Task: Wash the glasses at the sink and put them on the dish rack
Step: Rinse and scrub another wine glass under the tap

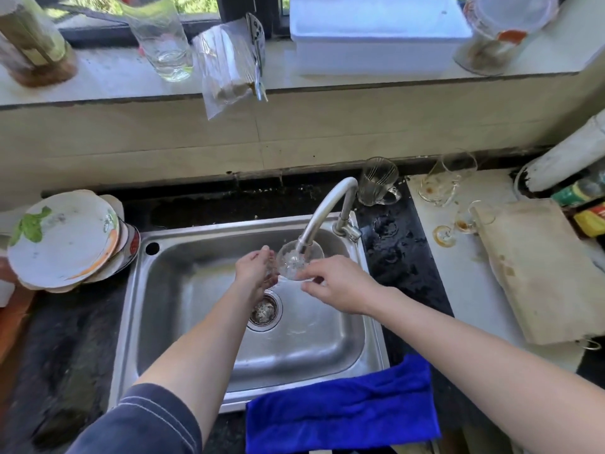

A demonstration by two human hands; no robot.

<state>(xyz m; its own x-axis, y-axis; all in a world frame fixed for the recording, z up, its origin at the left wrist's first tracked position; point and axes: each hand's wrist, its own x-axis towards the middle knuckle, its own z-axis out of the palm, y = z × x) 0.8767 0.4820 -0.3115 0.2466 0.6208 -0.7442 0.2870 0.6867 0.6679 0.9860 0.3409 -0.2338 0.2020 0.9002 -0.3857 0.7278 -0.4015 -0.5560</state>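
A clear glass (294, 262) is held over the steel sink (183, 283) with its mouth under the tap (327, 208), and water runs into it. My left hand (255, 270) grips its left side. My right hand (337, 283) pinches its rim from the right. A clear glass mug (376, 181) stands behind the tap. Two stained glasses (448, 178) and a small stained stemmed glass (465, 222) sit on the white counter to the right. No dish rack is in view.
A stack of plates (65, 237) stands left of the sink. A blue cloth (343, 407) hangs over the sink's front edge. A wooden cutting board (540, 270) lies at the right. The window ledge holds a tall glass (160, 37), a white box (376, 34) and a stained cup (497, 31).
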